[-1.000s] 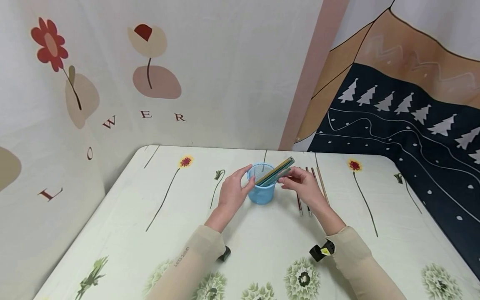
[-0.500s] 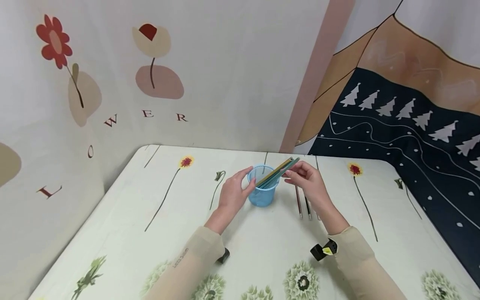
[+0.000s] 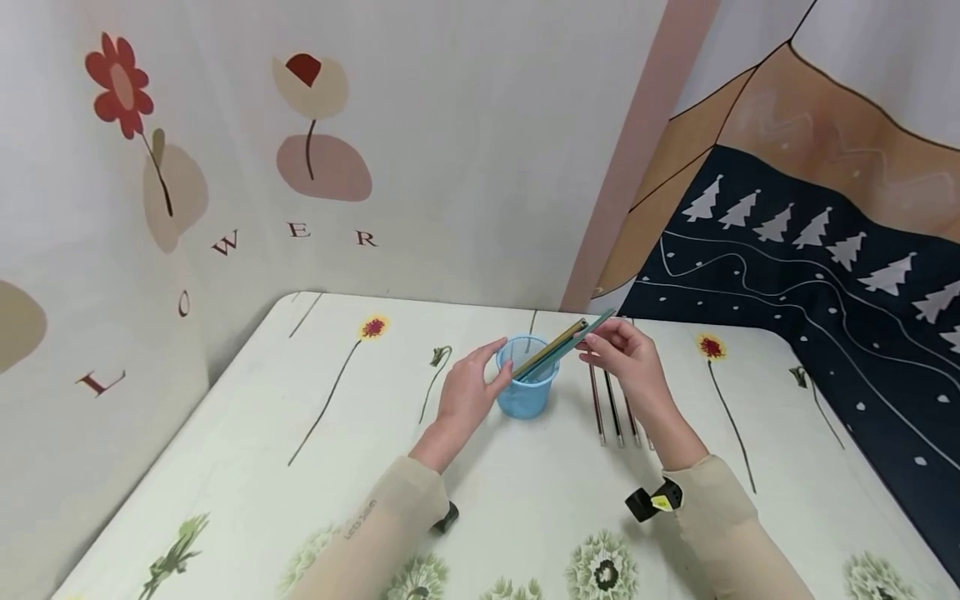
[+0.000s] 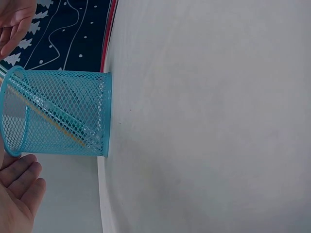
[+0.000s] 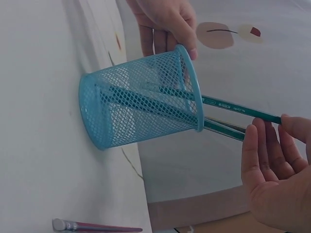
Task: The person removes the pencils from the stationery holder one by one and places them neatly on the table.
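Background: pale fabric wall (image 3: 465,167), flower-printed, is rising behind a white, flower-printed surface (image 3: 532,492).

Container: one light-blue wire-mesh cup (image 3: 523,404), standing upright on the surface.

Left grip (image 3: 465,387): thumb and forefinger are closing around the cup's left rim.

Right grip (image 3: 633,354): thumb and fingertips are pinching one slim green pencil (image 5: 238,108) near its upper end.

Governing relation: the pencil's long axis is sloping from inside the cup, over its right rim, up to the right grip, the nearer hand; its lower end, seen through mesh, is seemingly hanging short of the base.

Also in cup: one yellow pencil (image 3: 551,346) and one dark-green pencil (image 5: 223,130), both leaning.

Loose stock: a row of dark-red and black pencils (image 3: 613,408), lying right of the cup, partly beneath the right grip.
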The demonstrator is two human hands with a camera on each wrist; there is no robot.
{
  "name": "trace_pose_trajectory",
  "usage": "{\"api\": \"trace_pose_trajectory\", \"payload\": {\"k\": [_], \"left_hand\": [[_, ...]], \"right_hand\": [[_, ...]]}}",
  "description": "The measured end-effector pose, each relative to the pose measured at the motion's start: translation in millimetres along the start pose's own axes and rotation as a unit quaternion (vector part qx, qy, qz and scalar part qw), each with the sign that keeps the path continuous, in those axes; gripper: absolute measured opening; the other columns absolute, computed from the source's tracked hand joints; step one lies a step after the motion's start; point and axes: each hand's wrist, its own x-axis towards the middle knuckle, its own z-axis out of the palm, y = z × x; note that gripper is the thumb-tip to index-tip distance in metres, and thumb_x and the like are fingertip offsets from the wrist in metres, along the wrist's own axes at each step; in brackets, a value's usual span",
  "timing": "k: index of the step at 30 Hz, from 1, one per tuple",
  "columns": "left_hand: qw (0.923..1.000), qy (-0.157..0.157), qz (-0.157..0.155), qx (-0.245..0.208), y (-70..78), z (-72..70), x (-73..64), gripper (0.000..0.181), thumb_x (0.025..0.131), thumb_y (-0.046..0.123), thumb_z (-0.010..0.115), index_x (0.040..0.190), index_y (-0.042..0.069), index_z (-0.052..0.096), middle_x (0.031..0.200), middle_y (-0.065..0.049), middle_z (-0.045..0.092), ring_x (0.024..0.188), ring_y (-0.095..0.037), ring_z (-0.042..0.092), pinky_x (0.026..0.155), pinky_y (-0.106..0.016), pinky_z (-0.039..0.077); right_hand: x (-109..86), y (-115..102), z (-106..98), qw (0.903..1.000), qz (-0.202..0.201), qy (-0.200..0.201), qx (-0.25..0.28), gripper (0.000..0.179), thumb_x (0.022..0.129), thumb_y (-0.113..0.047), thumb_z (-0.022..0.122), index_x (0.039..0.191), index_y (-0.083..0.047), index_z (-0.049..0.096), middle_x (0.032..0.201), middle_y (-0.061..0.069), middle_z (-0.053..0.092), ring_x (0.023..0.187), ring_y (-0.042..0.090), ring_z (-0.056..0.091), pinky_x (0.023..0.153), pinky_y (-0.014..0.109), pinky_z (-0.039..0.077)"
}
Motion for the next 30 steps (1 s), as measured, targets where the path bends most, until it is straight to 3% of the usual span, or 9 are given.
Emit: {"api": "trace_pose_trajectory", "payload": {"k": [15, 30], "left_hand": [[1.0000, 0.001, 0.004, 0.001, 0.8, -0.6, 1.6, 0.045, 0.098, 0.032, 0.062, 0.140, 0.018, 0.058, 0.141, -0.005, 0.061, 0.130, -0.027, 0.059, 0.106, -0.040, 0.052], [1.0000, 0.000, 0.004, 0.008, 0.7, -1.0, 1.3, 0.045, 0.099, 0.034, 0.060, 0.140, 0.017, 0.058, 0.141, -0.006, 0.062, 0.130, -0.027, 0.059, 0.106, -0.040, 0.052]], "right_hand": [[-0.3, -9, -14, 0.9973, -0.025, 0.048, 0.051, 0.007, 0.099, -0.017, 0.062, 0.104, -0.015, 0.057, 0.094, -0.009, 0.071, 0.087, 0.001, 0.072, 0.081, 0.020, 0.060], [-1.4, -16, -18, 0.9886, -0.041, 0.079, 0.121, 0.012, 0.096, -0.016, 0.065, 0.103, -0.011, 0.058, 0.091, -0.007, 0.073, 0.084, 0.004, 0.073, 0.081, 0.021, 0.060]]}}
